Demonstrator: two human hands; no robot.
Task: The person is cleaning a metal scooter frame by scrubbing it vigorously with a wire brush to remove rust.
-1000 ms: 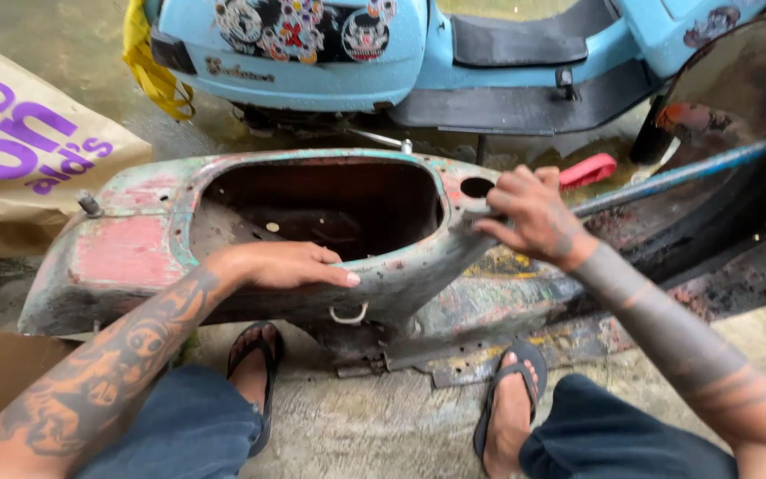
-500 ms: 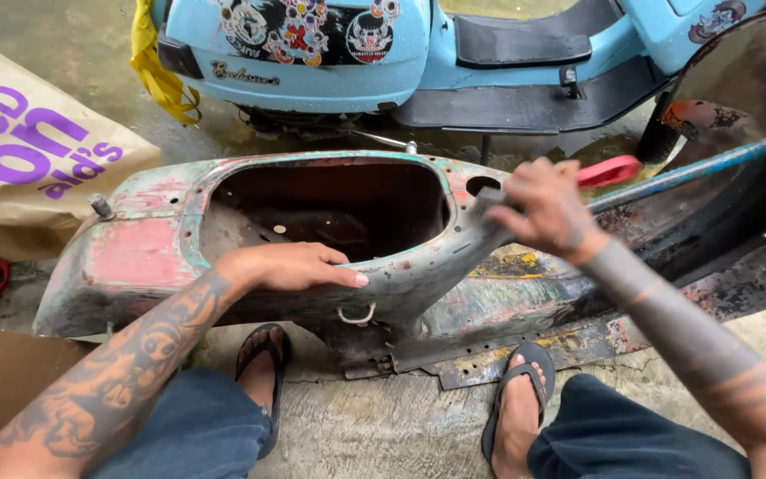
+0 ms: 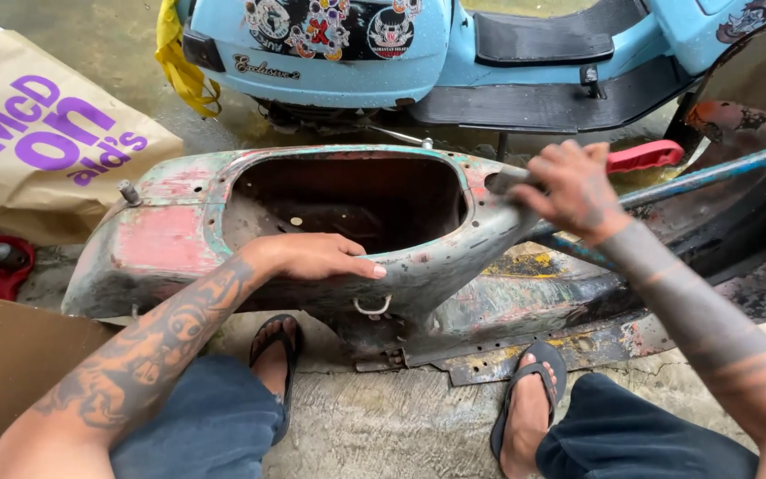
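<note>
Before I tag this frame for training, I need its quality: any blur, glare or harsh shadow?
Head view: soft, even daylight with no hard shadows; the right hand and its red-handled tool look slightly motion-smeared; the left hand on the stripped scooter shell is sharp; the wet concrete floor shows a dull sheen.

One stripped scooter frame (image 3: 312, 231) lies before one blue scooter (image 3: 418, 53). Two hands, two sandals, one paper bag (image 3: 37, 151), one red-handled tool (image 3: 644, 157), one cardboard sheet (image 3: 11, 372).
</note>
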